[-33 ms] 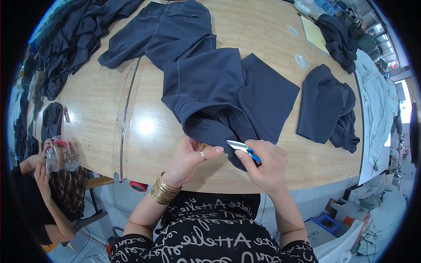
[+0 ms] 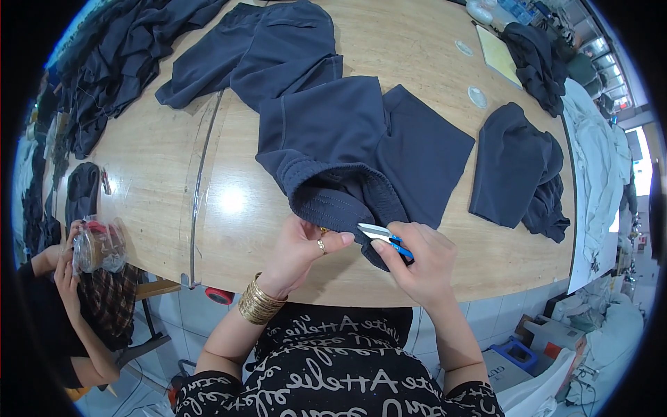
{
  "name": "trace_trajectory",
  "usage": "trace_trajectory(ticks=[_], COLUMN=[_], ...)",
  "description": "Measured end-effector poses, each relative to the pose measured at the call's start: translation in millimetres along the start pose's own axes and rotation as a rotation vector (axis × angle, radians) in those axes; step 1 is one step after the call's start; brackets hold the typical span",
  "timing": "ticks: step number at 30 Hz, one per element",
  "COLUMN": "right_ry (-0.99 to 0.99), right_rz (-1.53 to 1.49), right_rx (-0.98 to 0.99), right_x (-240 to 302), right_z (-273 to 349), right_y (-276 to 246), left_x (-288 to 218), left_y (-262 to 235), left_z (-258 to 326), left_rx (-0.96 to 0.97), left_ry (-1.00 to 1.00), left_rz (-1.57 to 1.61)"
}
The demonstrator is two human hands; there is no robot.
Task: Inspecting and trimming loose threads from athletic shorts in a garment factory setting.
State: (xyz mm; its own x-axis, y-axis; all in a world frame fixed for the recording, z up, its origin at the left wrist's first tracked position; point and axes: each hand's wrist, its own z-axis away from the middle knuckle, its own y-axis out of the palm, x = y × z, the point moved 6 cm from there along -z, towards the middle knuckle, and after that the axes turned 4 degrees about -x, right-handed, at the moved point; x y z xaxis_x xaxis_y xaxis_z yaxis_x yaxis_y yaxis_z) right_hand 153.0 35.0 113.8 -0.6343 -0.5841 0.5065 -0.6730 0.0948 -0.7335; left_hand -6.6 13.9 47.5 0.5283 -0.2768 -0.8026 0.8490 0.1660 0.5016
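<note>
A pair of dark navy shorts [image 2: 326, 115] lies on the wooden table with its gathered elastic waistband [image 2: 326, 206] toward me, the opening spread so that the stitched inside shows. My left hand [image 2: 302, 247] is closed on the near edge of that waistband, thumb on top and other fingers hidden under the cloth. In my right hand [image 2: 425, 260] are small thread snips [image 2: 379, 232] with blue handles. Their pointed blades lie against the waistband, close to my left thumb tip. Whether a thread sits between the blades is too small to tell.
Another dark pair of shorts [image 2: 267, 48] lies beyond, and a crumpled dark garment [image 2: 514, 167] rests at right. Dark cloth is heaped at the far left [image 2: 118, 69]. A co-worker's hands hold a clear plastic bag [image 2: 101, 244] at left. Pale fabric [image 2: 594, 181] hangs along the right edge.
</note>
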Motion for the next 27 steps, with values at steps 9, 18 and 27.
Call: trace_trajectory(ticks=[9,18,27], right_ry=[0.018,0.039,0.086], right_rz=[-0.015,-0.078,-0.121], right_rx=[0.011,0.025,0.012], right_x=[0,-4,-5], right_z=[-1,2,8], right_y=[-1,2,1], left_x=[1,4,10], left_y=[-2,-2,-6], left_z=[0,-1,-2], left_rx=[0.008,-0.007,-0.035], left_ry=[-0.029,-0.034,-0.071], left_rz=[-0.013,0.085,0.088])
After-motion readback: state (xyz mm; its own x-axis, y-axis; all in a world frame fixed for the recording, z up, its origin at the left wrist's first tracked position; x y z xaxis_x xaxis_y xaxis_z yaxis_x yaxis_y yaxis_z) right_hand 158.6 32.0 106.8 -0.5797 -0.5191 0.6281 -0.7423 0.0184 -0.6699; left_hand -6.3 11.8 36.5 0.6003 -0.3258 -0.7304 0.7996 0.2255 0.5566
